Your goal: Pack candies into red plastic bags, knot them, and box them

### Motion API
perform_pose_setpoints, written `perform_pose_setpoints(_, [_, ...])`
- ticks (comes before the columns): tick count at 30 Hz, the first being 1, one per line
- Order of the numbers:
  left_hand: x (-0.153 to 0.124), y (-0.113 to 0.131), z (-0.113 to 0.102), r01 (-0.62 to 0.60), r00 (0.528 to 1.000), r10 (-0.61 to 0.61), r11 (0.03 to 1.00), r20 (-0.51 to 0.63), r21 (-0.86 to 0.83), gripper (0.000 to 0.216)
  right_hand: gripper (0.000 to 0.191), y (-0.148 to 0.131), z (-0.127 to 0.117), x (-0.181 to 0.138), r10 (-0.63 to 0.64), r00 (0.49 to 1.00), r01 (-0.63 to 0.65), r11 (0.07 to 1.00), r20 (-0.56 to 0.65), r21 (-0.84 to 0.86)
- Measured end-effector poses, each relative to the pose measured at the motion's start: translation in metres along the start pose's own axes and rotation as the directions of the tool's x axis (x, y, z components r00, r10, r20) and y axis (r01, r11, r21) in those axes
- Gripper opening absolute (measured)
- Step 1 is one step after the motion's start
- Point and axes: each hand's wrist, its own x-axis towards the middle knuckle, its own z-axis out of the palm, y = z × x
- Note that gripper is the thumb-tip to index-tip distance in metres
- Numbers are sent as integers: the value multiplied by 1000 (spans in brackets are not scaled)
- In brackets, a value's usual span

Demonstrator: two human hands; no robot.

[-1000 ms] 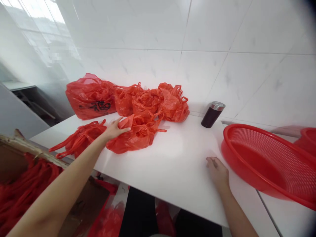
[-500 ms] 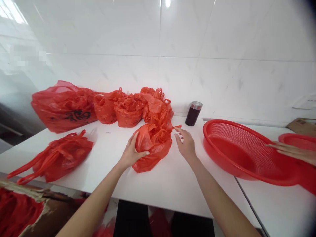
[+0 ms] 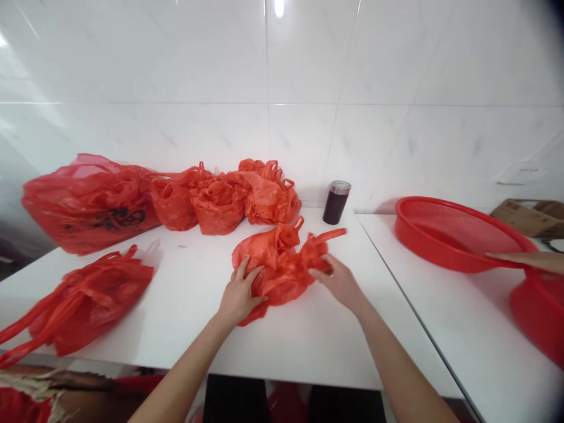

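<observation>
A crumpled red bag [image 3: 286, 288] sits on a white desk [image 3: 194, 305], between a person's bare hands; take it as the clock's centre. The left hand [image 3: 240, 296] lies against its near left side, grip apart, thumb and fingers spread over the plastic. The right hand [image 3: 339, 282] is at its right side, grip clamped on the gathered plastic below a loose handle. At 9 o'clock another bag [image 3: 99, 299] slumps, long handles trailing over the desk's near edge. A big bag [image 3: 88, 211] with black lettering stands at 10, two small bags [image 3: 219, 208] between 10 and 11, a bag pile [image 3: 271, 197] at 12, a dark tumbler [image 3: 335, 205] at 1. Between 2 and 3, another person's hand [image 3: 535, 260] touches a red basket [image 3: 436, 251].
</observation>
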Motion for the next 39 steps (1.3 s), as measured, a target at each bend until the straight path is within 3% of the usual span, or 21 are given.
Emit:
perform_pose_setpoints(1, [-2, 3, 2, -21, 1000, 21, 1000, 7, -4, 68, 32, 3, -15, -3, 37, 986, -22, 996, -160, 90])
perform_pose_setpoints(3, [-7, 13, 8, -79, 996, 80, 997, 36, -19, 66, 34, 10, -41, -15, 125, 900, -34, 975, -418, 219])
perform_pose_setpoints(4, [-7, 19, 13, -112, 992, 113, 993, 53, -29, 66, 34, 13, -50, -23, 158, 859, -32, 966, -486, 258])
perform_pose_setpoints(6, [-2, 34, 24, -168, 982, 171, 985, 80, -44, 67, 32, 17, -60, -41, 176, 833, -23, 959, -524, 284])
perform_pose_setpoints(8, [13, 48, 32, -186, 980, 188, 982, 62, -44, 68, 30, 15, -60, -58, 151, 843, -9, 964, -516, 267])
perform_pose_setpoints(11, [46, 72, 29, -136, 988, 133, 990, -77, -31, 66, 31, 9, -51, -76, 92, 861, 26, 974, -500, 225])
perform_pose_setpoints(14, [60, 99, 6, -111, 960, 87, 991, -266, -78, 59, 35, 7, -45, -88, -7, 887, 68, 991, -461, 117])
perform_pose_setpoints(16, [48, 117, -12, -180, 944, 96, 951, -315, -250, 49, 31, 11, -43, -94, -105, 908, 113, 994, -406, -3])
perform_pose_setpoints(18, [23, 131, -23, -185, 980, 121, 856, -159, -484, 45, 26, 17, -38, -100, -218, 921, 191, 975, -324, -111])
perform_pose_setpoints(20, [-4, 137, -22, -55, 987, 137, 783, 85, -620, 48, 28, 19, -30, -105, -317, 916, 282, 944, -245, -169])
perform_pose_setpoints(22, [-26, 134, -14, 97, 969, 91, 715, 231, -692, 43, 32, 17, -19, -109, -377, 911, 350, 922, -167, -167])
perform_pose_setpoints(26, [-50, 104, 0, 253, 963, -61, 535, 262, -806, 15, 31, 8, -6, -113, -331, 941, 332, 943, -70, -6])
perform_pose_setpoints(29, [-63, 76, -1, 327, 944, -174, 367, 281, -871, 22, 23, 11, -7, -112, -204, 972, 218, 967, -112, 130])
perform_pose_setpoints(32, [-75, 58, -8, 355, 898, -348, 213, 269, -910, 31, 28, 19, -13, -111, -87, 971, 130, 973, -221, 188])
perform_pose_setpoints(35, [-83, 57, -15, 413, 866, -403, 241, 297, -878, 37, 24, 12, -19, -114, -32, 946, 92, 981, -323, 171])
perform_pose_setpoints(37, [-86, 65, -21, 425, 880, -358, 301, 312, -854, 39, 17, -5, -20, -118, -124, 934, 163, 982, -335, 92])
perform_pose_setpoints(39, [-89, 77, -26, 392, 917, -229, 350, 328, -851, 42, 23, -24, -14, -121, -289, 929, 297, 955, -234, 0])
